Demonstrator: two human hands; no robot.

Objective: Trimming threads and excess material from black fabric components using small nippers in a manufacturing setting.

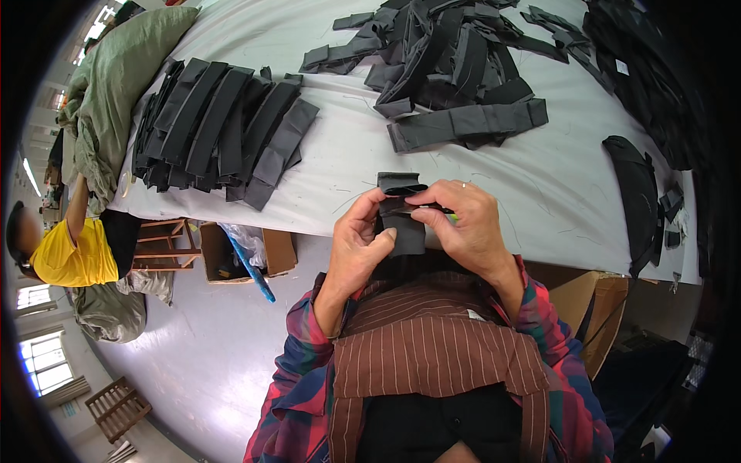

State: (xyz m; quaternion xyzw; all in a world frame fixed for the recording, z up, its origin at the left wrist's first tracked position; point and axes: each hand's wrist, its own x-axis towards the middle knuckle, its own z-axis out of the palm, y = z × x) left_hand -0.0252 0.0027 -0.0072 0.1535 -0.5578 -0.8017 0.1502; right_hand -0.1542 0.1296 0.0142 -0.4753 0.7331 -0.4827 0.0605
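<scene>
Left hand (357,235) and right hand (471,224) both pinch a dark cloth strip (406,241) between them; a steady left hold and flat layers should let the right hand work without puckering it.

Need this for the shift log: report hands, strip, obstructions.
Left hand, right hand: both gripping dark folded strip. Strip held over table's near edge. Loose strip pile beyond, apart from hands.

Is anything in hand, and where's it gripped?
Yes: a folded dark grey fabric strip. The left hand holds its left edge; the right hand holds its right side, higher up.
</scene>
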